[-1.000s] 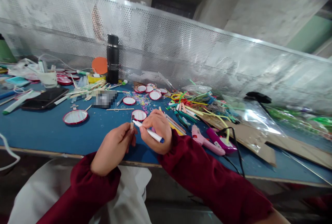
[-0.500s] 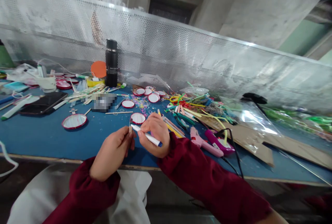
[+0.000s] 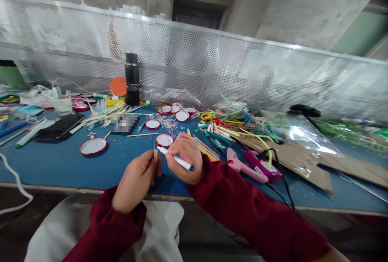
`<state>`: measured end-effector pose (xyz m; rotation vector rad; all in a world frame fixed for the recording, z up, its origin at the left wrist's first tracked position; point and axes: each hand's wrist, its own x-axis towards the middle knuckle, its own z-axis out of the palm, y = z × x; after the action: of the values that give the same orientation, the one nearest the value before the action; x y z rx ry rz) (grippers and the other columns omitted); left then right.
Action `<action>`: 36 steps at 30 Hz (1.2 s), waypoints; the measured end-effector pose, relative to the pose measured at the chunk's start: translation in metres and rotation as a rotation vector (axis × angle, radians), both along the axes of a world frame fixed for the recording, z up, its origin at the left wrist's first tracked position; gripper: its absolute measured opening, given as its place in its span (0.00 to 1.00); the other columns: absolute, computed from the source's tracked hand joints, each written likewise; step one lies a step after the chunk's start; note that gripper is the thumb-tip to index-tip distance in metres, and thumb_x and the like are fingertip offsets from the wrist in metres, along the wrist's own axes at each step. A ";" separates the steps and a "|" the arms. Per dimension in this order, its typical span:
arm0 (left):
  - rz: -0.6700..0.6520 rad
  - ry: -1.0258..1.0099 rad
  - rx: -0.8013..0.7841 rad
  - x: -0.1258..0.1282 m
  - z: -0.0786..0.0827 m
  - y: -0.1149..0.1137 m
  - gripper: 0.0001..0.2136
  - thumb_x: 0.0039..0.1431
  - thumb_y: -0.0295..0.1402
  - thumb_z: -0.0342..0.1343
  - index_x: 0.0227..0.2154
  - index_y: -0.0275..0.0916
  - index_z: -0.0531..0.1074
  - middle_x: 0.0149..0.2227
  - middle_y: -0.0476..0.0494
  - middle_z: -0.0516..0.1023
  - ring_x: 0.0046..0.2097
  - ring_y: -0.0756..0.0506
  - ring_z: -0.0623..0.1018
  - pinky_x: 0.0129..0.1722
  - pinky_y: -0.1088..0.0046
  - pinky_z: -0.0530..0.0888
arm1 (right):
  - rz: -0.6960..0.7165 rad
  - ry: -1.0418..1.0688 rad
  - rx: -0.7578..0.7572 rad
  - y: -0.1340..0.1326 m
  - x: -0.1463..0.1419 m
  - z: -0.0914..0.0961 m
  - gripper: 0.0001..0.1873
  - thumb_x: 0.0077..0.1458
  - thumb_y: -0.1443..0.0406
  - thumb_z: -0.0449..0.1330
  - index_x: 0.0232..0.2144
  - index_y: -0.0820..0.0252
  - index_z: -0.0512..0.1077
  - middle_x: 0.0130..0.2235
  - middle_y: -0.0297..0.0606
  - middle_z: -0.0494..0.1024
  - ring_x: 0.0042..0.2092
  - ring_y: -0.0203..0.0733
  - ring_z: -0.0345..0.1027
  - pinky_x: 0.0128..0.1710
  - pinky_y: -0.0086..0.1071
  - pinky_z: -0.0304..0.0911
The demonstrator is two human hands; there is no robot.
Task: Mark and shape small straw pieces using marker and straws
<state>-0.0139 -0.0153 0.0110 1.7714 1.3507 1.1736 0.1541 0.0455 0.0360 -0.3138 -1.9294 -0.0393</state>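
Note:
My left hand [image 3: 136, 179] is closed, pinching a short flat wooden stick [image 3: 155, 151] upright between thumb and fingers. The stick's top end looks dark reddish. A white marker with a blue end [image 3: 181, 161] lies in my right hand [image 3: 188, 153], whose fingers are wrapped round it like a pen. Its tip points left and is at the stick; whether they touch I cannot tell. Just beyond both hands lies a round white disc with a red rim [image 3: 164, 140]. Another red-rimmed disc [image 3: 93, 146] is further left, with a small stick piece at its top edge.
A pink glue gun [image 3: 242, 167], a purple device [image 3: 263, 166] with a black cable, and cardboard [image 3: 303, 169] lie to the right. Behind are pipe cleaners [image 3: 242, 122], loom bands [image 3: 168, 122] and a black bottle [image 3: 132, 79]. A phone [image 3: 60, 127] is at left. A perforated metal panel [image 3: 194, 64] closes the back.
The view has shifted a little, so everything sits slightly further right and most things lower. Both hands keep the same hold on the stick and marker, with hardly any movement relative to each other.

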 end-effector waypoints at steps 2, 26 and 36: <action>0.004 0.003 0.002 0.000 0.001 -0.001 0.19 0.69 0.44 0.42 0.26 0.41 0.66 0.22 0.51 0.70 0.23 0.50 0.67 0.26 0.74 0.62 | 0.012 -0.016 0.005 0.000 0.000 0.000 0.08 0.51 0.70 0.60 0.28 0.55 0.64 0.26 0.30 0.75 0.30 0.37 0.70 0.43 0.40 0.65; 0.004 0.056 -0.005 0.000 -0.001 0.000 0.20 0.70 0.45 0.41 0.26 0.41 0.66 0.22 0.53 0.68 0.23 0.50 0.66 0.26 0.73 0.61 | 0.017 -0.008 0.001 0.001 0.000 -0.002 0.09 0.49 0.70 0.61 0.27 0.55 0.63 0.25 0.29 0.73 0.29 0.37 0.69 0.43 0.41 0.65; 0.001 0.037 -0.009 0.000 0.000 -0.001 0.19 0.69 0.45 0.41 0.27 0.41 0.67 0.24 0.51 0.72 0.23 0.51 0.67 0.25 0.74 0.62 | 0.001 -0.018 -0.016 0.002 0.000 -0.001 0.08 0.50 0.69 0.60 0.26 0.55 0.63 0.25 0.29 0.72 0.29 0.37 0.68 0.42 0.40 0.64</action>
<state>-0.0134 -0.0161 0.0111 1.7944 1.3761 1.1393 0.1543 0.0470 0.0349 -0.3238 -1.9490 -0.0261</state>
